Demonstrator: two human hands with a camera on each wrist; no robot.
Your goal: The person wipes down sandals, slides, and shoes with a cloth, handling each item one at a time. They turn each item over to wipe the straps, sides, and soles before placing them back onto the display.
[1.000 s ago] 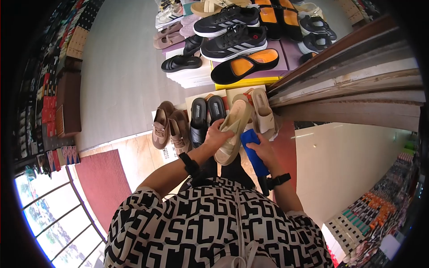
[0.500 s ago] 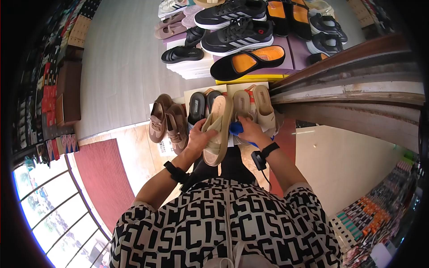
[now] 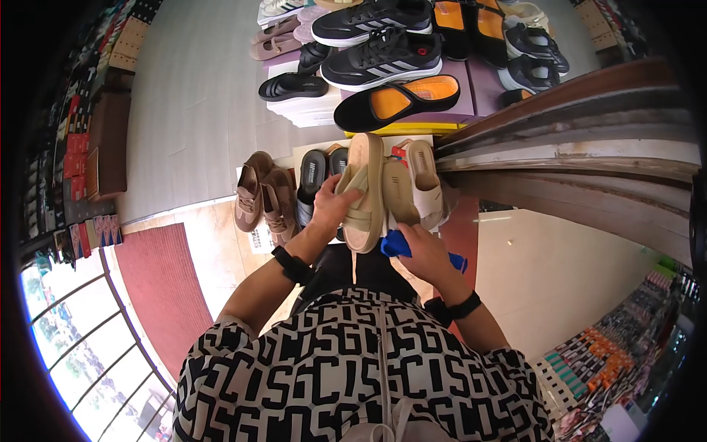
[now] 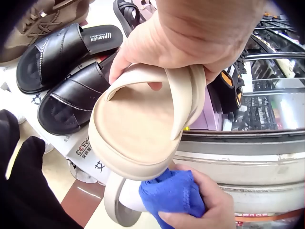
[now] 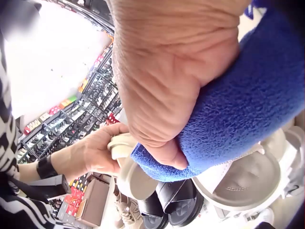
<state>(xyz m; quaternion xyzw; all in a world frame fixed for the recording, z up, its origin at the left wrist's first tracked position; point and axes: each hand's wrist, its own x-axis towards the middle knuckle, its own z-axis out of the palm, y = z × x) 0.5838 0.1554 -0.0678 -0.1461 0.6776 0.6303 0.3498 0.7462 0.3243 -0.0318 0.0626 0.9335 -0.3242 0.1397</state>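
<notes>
- Work in hand: you held a beige sandal [image 3: 364, 166] raised in front of you, above the row of footwear, its toe end towards your body.
- Left hand [image 3: 331, 211]: your fingers and thumb gripped the sandal at its crossed straps [image 4: 180, 102], leaving the front of the footbed uncovered.
- Right hand [image 3: 427, 254]: your thumb and fingers pinched a bunched blue cloth [image 4: 174, 193], part of which hung past the hand.
- Contact: in the left wrist view the cloth lay at the sandal's toe rim, on the outer side, and seemed to touch it; the footbed itself had no cloth on it.
- Progress: the wiping appeared to be under way at the toe. How much of the sandal was finished could not be told, and it was not yet set down.
- Remaining: the pale slides [image 3: 400, 191], black slides [image 3: 313, 173] and brown shoes [image 3: 250, 195] stood in the row, out of your grip; whether any had been wiped could not be judged.
</notes>
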